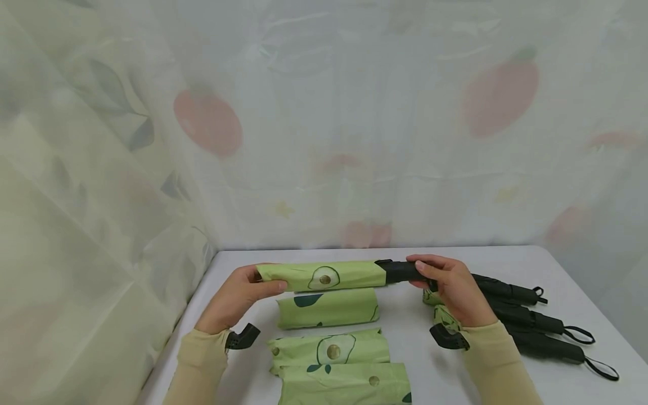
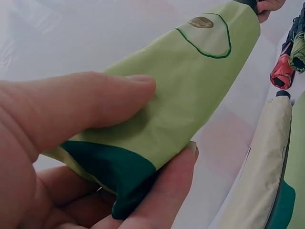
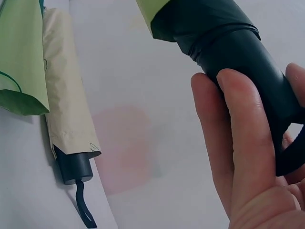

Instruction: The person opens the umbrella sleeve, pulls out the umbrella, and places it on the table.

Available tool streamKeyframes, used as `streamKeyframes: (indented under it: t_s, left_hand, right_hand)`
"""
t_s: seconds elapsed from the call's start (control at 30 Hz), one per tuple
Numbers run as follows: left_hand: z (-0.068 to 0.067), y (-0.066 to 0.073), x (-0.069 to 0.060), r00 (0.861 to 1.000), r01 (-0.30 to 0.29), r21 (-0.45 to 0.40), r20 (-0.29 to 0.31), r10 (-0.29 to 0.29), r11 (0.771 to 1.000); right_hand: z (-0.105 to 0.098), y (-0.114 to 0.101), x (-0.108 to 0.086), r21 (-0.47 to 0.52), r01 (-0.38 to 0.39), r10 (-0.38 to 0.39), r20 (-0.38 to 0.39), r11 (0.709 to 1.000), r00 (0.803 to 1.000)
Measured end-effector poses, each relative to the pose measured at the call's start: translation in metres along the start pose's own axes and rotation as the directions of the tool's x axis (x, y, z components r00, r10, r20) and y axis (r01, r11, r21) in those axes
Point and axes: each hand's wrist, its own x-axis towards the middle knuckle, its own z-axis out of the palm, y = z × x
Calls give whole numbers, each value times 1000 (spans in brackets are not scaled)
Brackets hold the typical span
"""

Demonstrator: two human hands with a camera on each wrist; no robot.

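A green avocado-print sleeve (image 1: 324,277) lies level above the table around a folded umbrella whose black handle (image 1: 400,271) sticks out at the right. My left hand (image 1: 238,298) pinches the sleeve's left end; in the left wrist view the thumb of that hand (image 2: 81,107) lies on the green cloth (image 2: 176,90), other fingers beneath. The black handle (image 3: 248,62) is gripped by my right hand (image 3: 248,138), with a strap loop beside its palm. In the head view my right hand (image 1: 453,287) holds the handle near its end. The sleeve hides most of the umbrella.
Green sleeves (image 1: 329,309) lie in a column on the white table (image 1: 243,377). Several black-handled umbrellas (image 1: 552,346) with strap loops lie at the right, partly behind my right arm. A beige umbrella (image 3: 69,86) shows in the right wrist view. Printed curtains surround the table.
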Motion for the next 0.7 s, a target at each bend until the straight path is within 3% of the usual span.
streamKeyframes:
  t_s: [0.3,0.7]
  left_hand:
    - [-5,-1,1,999,-11,-53,-33,10,999]
    - [-10,2,-2,997,13,-51,-74,-17,999]
  right_hand:
    - [-7,0,0,11,25,-25,-11,1000,1000]
    - [-17,-3,-4,58,60,-60,-3,996,998]
